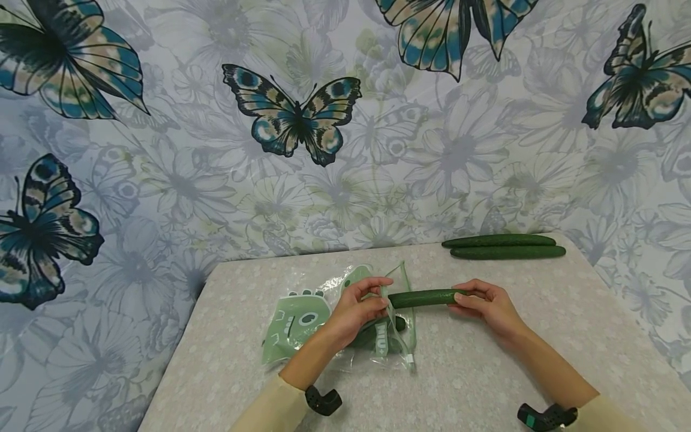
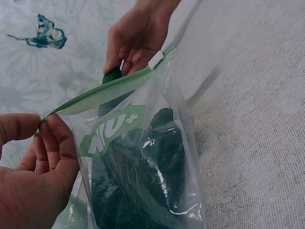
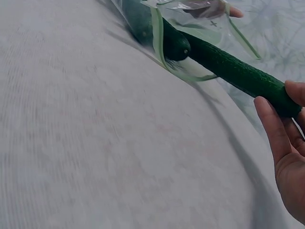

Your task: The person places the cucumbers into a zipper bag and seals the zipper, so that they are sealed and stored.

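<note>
My left hand (image 1: 360,309) pinches the green-edged mouth of a clear zip bag (image 2: 138,167) with a white slider (image 2: 155,60). A dinosaur-like green face is printed on the bag in the head view. Gripped at its outer end by my right hand (image 1: 488,306), a long green cucumber (image 3: 238,74) reaches through the open mouth, its far end inside the bag. Another cucumber (image 3: 175,46) lies inside, its rounded end close to the mouth. In the right wrist view, thumb and fingers wrap the held cucumber's near end.
Two more cucumbers (image 1: 507,252) lie side by side at the table's back right. The table (image 1: 216,360) has a pale patterned cloth and meets a butterfly-print wall covering (image 1: 378,198) at its back edge. Each wrist wears a black band.
</note>
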A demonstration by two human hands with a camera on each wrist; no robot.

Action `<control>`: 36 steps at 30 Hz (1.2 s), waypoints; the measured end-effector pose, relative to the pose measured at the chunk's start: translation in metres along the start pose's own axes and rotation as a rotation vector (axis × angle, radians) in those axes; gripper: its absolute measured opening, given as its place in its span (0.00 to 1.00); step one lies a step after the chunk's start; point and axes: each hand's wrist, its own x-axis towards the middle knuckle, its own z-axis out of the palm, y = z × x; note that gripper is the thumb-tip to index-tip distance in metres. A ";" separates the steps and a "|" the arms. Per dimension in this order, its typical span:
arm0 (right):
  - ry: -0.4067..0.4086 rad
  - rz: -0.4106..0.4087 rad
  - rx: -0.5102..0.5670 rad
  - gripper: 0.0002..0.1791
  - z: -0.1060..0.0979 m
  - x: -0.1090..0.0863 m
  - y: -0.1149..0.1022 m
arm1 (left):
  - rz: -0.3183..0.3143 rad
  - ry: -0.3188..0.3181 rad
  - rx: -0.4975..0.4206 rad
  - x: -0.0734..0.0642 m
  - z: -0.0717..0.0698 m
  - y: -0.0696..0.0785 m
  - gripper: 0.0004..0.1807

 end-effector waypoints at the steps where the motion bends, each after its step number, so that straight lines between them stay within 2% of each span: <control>1: 0.003 0.007 0.000 0.12 0.004 0.002 0.002 | -0.001 0.000 0.000 0.000 0.000 0.000 0.28; 9: 0.016 0.050 0.017 0.11 0.032 0.016 0.017 | -0.008 0.003 0.004 0.001 0.001 -0.001 0.27; 16: 0.011 0.071 0.033 0.16 0.054 0.025 0.024 | -0.004 0.008 -0.006 0.003 0.003 -0.001 0.28; 24: -0.022 0.052 0.015 0.22 0.072 0.033 0.030 | -0.011 -0.003 -0.009 0.005 0.003 0.000 0.27; 27: -0.021 0.037 -0.042 0.23 0.076 0.035 0.033 | -0.013 -0.007 -0.003 0.005 0.002 0.000 0.27; 30: -0.019 -0.004 -0.152 0.21 0.080 0.037 0.037 | -0.013 -0.008 0.000 0.004 0.001 -0.001 0.27; 36: -0.010 -0.152 -0.398 0.16 0.091 0.041 0.038 | -0.009 -0.002 -0.017 0.005 0.001 -0.002 0.27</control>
